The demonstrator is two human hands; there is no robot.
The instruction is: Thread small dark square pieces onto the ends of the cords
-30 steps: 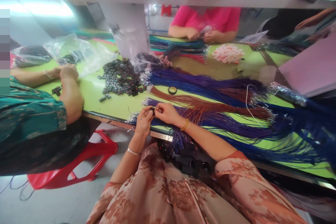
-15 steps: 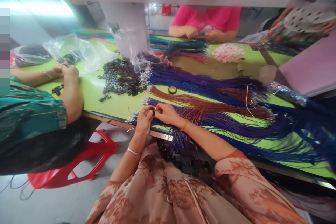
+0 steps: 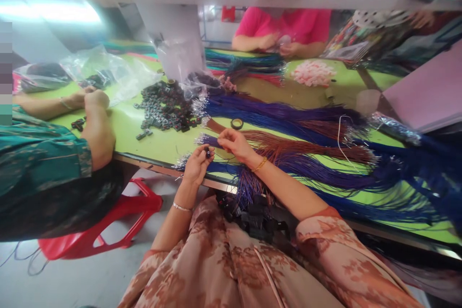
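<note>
My left hand (image 3: 197, 166) pinches a small black plastic connector housing (image 3: 207, 153) between thumb and fingers, just above the table's near edge. To its right, my right hand (image 3: 238, 147) is closed in a pinch, its fingertips on the purple wires (image 3: 210, 140) close to their silvery crimped ends. What exactly lies between those fingertips is too small to see clearly. Brown wires (image 3: 215, 126) run just behind the right hand, and blue wires (image 3: 222, 167) lie below it. More black housings (image 3: 258, 219) rest in my lap, some with wires hanging over them.
A heap of black connectors (image 3: 164, 106) and a tape roll (image 3: 237, 123) lie on the green table (image 3: 126, 134). At left, a co-worker's hands (image 3: 94, 98) are busy beside a red stool (image 3: 137, 211). Another person in pink (image 3: 281, 29) sits opposite, under a shelf (image 3: 288, 0).
My right hand has moved away from the connector, slightly up and right, to the purple wires. My left hand keeps the connector almost in place. Across the table, the person in polka dots has shifted left.
</note>
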